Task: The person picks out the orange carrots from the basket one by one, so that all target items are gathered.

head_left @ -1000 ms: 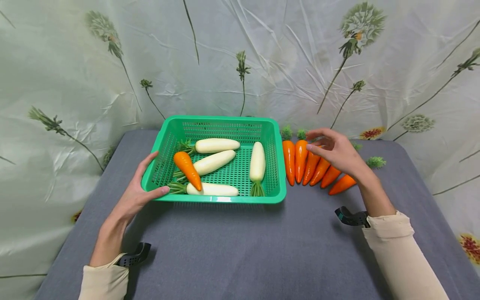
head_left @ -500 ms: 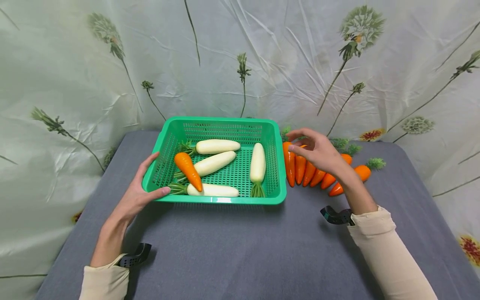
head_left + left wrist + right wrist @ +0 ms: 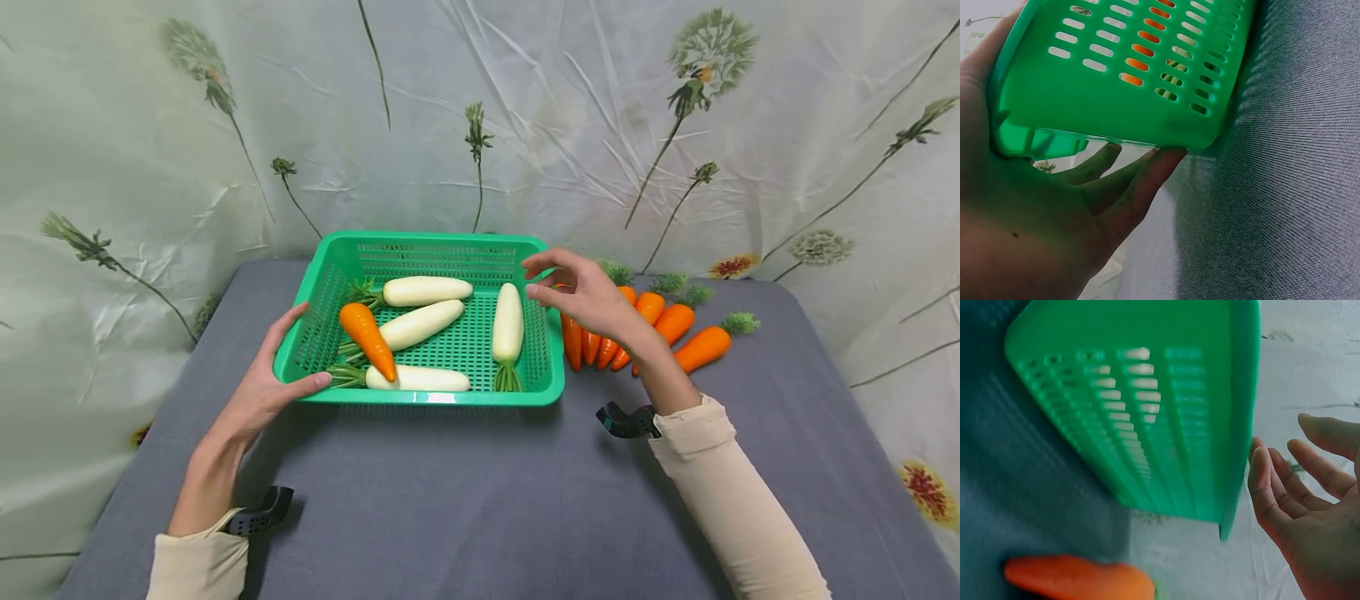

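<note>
A green plastic basket (image 3: pixel 423 398) stands on the table with several white radishes (image 3: pixel 426 291) and one carrot (image 3: pixel 367 340) in it. The carrot lies slantwise across the radishes at the left. My left hand (image 3: pixel 262 400) grips the basket's near left corner, thumb at the front rim and fingers along the left side. In the left wrist view the fingers (image 3: pixel 1147 181) touch the basket wall. My right hand (image 3: pixel 585 296) is over the basket's right rim, fingers loosely bent and holding nothing. More carrots (image 3: pixel 702 349) lie fanned out right of the basket, partly hidden by the right hand and forearm.
A grey cloth (image 3: pixel 465 492) covers the table. Behind it hangs a pale curtain (image 3: pixel 420 117) printed with dandelions. A black strap device (image 3: pixel 628 421) is on the right wrist and a similar one (image 3: pixel 260 512) on the left.
My right hand has moved left from above the carrots to the basket's right rim, still holding nothing. My left hand keeps its place on the basket corner. The view has shifted slightly.
</note>
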`<state>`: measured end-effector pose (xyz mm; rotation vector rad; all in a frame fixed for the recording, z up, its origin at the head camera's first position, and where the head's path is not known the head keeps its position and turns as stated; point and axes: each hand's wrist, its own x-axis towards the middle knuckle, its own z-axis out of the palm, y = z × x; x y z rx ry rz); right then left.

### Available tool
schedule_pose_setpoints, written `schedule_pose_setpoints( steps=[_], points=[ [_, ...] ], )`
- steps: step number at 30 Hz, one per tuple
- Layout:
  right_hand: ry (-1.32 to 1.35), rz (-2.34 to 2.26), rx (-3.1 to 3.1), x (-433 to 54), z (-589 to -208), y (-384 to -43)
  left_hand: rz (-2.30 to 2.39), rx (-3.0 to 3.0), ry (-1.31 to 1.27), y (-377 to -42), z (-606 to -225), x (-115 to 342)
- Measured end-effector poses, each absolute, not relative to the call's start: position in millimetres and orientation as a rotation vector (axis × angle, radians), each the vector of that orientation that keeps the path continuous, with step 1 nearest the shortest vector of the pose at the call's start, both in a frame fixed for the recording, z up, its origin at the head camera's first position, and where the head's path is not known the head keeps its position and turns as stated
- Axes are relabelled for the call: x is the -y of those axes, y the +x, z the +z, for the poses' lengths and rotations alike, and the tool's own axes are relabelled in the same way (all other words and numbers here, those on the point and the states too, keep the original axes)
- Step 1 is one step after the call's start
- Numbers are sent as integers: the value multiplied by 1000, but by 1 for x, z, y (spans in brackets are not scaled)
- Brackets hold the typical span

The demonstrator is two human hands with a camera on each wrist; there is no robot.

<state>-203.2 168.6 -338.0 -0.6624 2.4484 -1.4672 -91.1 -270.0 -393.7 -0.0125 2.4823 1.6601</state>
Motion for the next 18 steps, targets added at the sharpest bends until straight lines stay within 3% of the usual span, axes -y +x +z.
schedule_pose_setpoints(
  steps=[18],
  points=[
    [-754,-1457,-2295,-113,-346,-202,1653,-2493,-12,-91,-395,271]
  ],
)
